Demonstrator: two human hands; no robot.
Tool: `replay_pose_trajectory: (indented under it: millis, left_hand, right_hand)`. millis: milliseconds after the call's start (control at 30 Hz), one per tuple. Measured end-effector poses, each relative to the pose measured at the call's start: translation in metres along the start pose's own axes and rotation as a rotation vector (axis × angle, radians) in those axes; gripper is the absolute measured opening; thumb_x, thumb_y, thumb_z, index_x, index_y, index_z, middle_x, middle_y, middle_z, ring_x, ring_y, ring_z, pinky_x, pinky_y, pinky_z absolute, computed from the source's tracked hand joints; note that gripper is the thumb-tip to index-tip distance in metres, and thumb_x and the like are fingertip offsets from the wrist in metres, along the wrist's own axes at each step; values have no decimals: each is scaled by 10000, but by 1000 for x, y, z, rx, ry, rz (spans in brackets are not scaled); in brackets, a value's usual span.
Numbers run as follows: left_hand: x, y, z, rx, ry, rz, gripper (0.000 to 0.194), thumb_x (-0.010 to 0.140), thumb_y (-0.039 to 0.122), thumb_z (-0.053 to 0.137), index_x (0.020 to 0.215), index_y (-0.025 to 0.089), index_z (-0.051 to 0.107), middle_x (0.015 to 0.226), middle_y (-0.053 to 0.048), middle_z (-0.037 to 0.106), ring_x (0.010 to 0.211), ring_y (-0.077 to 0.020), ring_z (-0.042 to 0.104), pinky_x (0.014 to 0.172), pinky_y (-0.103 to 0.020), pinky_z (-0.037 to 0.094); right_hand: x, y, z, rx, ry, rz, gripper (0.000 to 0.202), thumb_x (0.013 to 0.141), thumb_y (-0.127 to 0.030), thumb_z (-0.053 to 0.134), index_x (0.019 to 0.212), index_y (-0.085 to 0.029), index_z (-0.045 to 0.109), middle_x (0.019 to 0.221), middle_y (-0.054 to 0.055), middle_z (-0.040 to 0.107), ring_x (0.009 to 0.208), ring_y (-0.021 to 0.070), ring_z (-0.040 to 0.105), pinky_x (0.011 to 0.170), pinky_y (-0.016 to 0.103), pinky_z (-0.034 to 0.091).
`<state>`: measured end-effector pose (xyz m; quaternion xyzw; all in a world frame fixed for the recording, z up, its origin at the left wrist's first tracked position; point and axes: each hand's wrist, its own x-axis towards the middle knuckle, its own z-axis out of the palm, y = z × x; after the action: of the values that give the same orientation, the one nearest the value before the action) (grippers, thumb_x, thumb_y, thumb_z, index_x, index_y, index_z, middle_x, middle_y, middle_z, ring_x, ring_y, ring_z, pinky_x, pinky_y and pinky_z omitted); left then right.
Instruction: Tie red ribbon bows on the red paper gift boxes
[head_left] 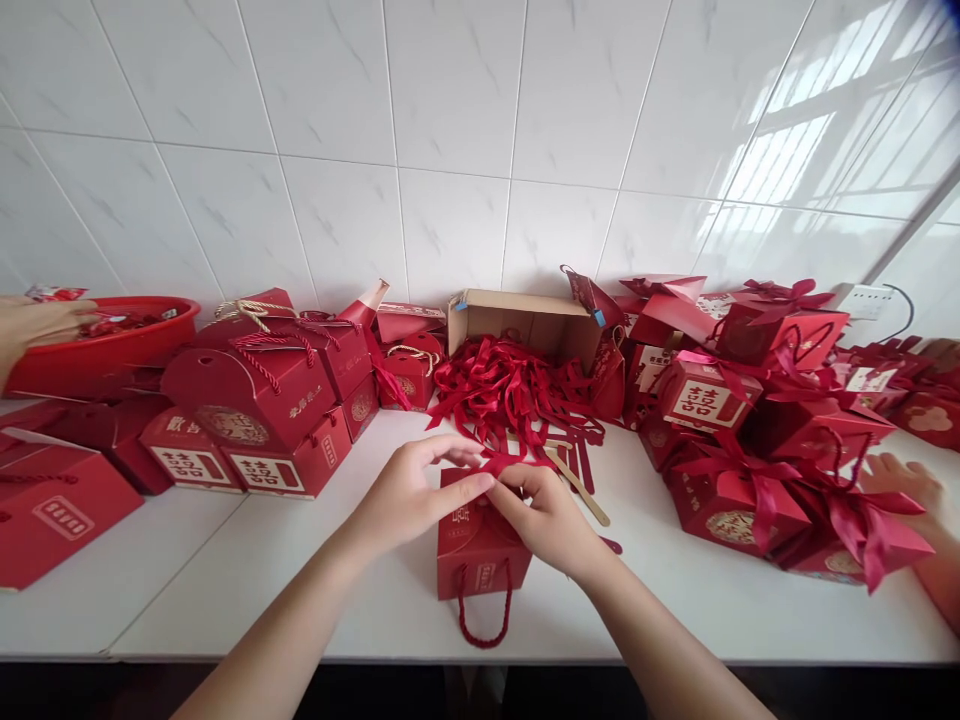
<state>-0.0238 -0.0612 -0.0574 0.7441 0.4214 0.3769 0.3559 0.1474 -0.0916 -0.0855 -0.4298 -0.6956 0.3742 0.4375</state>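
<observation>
A small red gift box (480,575) with gold print lies on the white table before me, its twisted red cord handle (484,638) hanging toward the front edge. Above its top, a red satin ribbon (501,462) runs between my hands. My right hand (544,515) pinches the ribbon between thumb and bent fingers. From the other side, my left hand (424,490) has its thumb and fingers closing on the ribbon, and the two thumbs meet. Part of the ribbon is hidden by my fingers.
A cardboard box (525,305) spills a heap of red ribbons (510,385) at the back. Red gift boxes (274,425) are stacked left; bow-tied boxes (739,500) stand right. Another person's hand (56,325) is over a red basin (142,335); a hand (904,485) touches boxes at right.
</observation>
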Motion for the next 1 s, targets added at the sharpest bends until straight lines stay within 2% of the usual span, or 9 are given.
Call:
replay_pose_trajectory:
  millis: [133, 267, 333, 433, 500, 567, 633, 833, 1000]
  left_hand:
    - [-13, -16, 5, 27, 77, -50, 185, 769, 398, 701, 805, 220, 736, 884, -33, 755, 891, -235, 685, 857, -345, 528]
    - [-20, -20, 13, -15, 123, 1, 171, 837, 368, 632, 818, 206, 687, 872, -26, 730, 880, -206, 673, 837, -313, 526]
    - [-22, -21, 16, -8, 132, 35, 163, 871, 350, 586, 831, 205, 650, 859, -20, 706, 865, -191, 664, 806, -296, 527]
    - [-23, -21, 18, 28, 113, 73, 103, 854, 308, 609, 837, 207, 613, 847, -10, 687, 840, -179, 657, 783, -284, 523]
    - [-23, -22, 19, 58, 113, 95, 74, 835, 276, 628, 834, 206, 605, 844, -7, 687, 829, -176, 657, 784, -285, 520]
    - [-23, -24, 19, 75, 128, 115, 45, 840, 246, 611, 823, 205, 603, 838, -6, 690, 821, -172, 658, 787, -288, 519]
    - [-22, -26, 20, 84, 147, 141, 32, 839, 199, 590, 813, 205, 609, 835, -4, 693, 824, -168, 662, 793, -287, 519]
    - [-23, -32, 22, 95, 228, 255, 136, 794, 104, 596, 752, 209, 671, 809, -1, 715, 793, -157, 683, 761, -265, 529]
    - [-24, -34, 26, 27, 219, 207, 130, 819, 136, 578, 783, 207, 681, 822, -14, 725, 804, -165, 692, 715, -257, 532]
  right_hand:
    - [-1, 0, 2, -35, 60, 6, 421, 882, -389, 500, 530, -190, 384, 594, -14, 395, 590, 120, 370, 524, 252, 293]
    - [-2, 5, 7, 31, 150, 38, 210, 851, -360, 554, 733, -202, 480, 607, -28, 497, 572, 121, 438, 530, 247, 329]
    - [-2, 8, 9, 84, 213, 28, 196, 832, -329, 586, 866, -220, 427, 621, -49, 543, 549, 117, 460, 530, 240, 346]
    - [-3, 10, 11, 76, 253, -9, 222, 838, -302, 585, 892, -238, 380, 601, -71, 543, 510, 111, 449, 509, 231, 348]
    - [-5, 7, 10, -3, 256, -48, 124, 858, -278, 561, 886, -228, 451, 630, -45, 574, 532, 119, 482, 513, 236, 374]
    - [-7, 4, 8, -109, 243, -90, 49, 874, -254, 540, 884, -212, 562, 706, -1, 629, 595, 133, 535, 548, 247, 419]
    - [-9, 2, 7, -199, 214, -117, 108, 873, -257, 562, 896, -203, 653, 797, 35, 660, 675, 151, 573, 586, 257, 455]
    - [-12, 8, 6, -328, 258, -114, 123, 840, -248, 638, 810, -222, 755, 931, 77, 626, 879, 214, 591, 800, 355, 495]
    - [-10, 12, 3, -55, 209, 107, 126, 814, -321, 678, 762, -227, 743, 1243, 84, 555, 1189, 274, 510, 1046, 451, 343]
